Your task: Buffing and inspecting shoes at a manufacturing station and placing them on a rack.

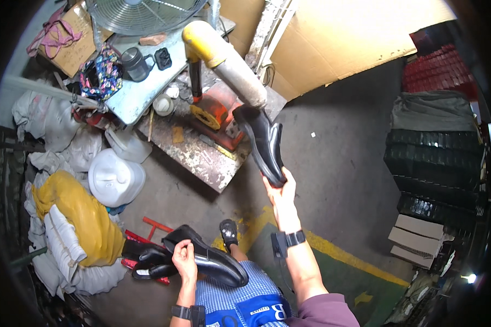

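My right hand (282, 196) reaches forward and is closed around the near end of a black leather shoe (256, 136). The shoe's far end is up beside the grey metal pipe with a yellow elbow (234, 71), close to an orange grinding machine (213, 114); whether they touch I cannot tell. Over my lap lies a second black shoe (221, 266), tilted with its toe to the right. My left hand (185, 261) has its fingers curled shut at that shoe's opening. More black footwear (147, 256) lies left of this hand, on a red frame (157, 224).
The worn workbench (207, 163) carries a brush-like tool (218, 147) and a white cup (163, 104). At left are a white plastic jug (116, 177) and a yellow sack (76, 212). Stacked dark crates (436, 158) line the right. A large fan (142, 13) stands at the back.
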### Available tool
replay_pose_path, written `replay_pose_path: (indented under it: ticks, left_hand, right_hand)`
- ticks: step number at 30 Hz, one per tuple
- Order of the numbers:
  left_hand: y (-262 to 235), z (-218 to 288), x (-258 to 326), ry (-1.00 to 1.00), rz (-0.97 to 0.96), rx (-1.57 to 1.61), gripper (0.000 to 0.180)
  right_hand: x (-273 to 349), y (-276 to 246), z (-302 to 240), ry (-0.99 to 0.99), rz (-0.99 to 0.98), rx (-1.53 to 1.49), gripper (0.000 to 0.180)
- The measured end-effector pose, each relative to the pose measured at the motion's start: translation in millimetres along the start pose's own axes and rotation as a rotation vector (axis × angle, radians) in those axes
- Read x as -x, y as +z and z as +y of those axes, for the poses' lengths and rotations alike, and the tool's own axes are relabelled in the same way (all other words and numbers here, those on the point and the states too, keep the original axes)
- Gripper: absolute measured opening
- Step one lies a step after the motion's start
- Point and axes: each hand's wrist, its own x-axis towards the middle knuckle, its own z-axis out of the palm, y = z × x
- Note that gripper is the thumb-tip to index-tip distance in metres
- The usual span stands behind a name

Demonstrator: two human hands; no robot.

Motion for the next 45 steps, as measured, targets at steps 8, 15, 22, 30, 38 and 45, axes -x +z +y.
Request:
replay_pose_path:
  ticks: [8, 15, 22, 30, 38, 45]
  left_hand:
    - [-13, 45, -11, 0.057, -0.154, -0.108, 0.039]
    - [-41, 59, -14, 0.048, -0.397, -0.432, 0.047]
    - [-62, 24, -7, -0.04, -0.176, -0.106, 0.02]
    - [-85, -17, -14, -0.131, 0.127, 0.088, 0.03]
    - [-110, -72, -15, -0.253, 0.407, 0.039, 0.028]
    - [-101, -114, -11, -0.314, 0.427, 0.127, 0.039]
  right_hand:
    - [107, -57, 15, -0.15, -0.301, 0.907, 0.064]
    - [124, -48, 48, -0.241, -0.573, 1.263, 0.067]
    - [138, -43, 99, -0.154, -0.753, 1.345, 0.067]
    - [-32, -81, 146, -0.366, -0.537, 1.515, 0.061]
    - [-193, -33, 169, -1.097, -0.137, 2.292, 0.058]
    - [-207, -43, 157, -1.085, -0.52, 2.034, 0.021]
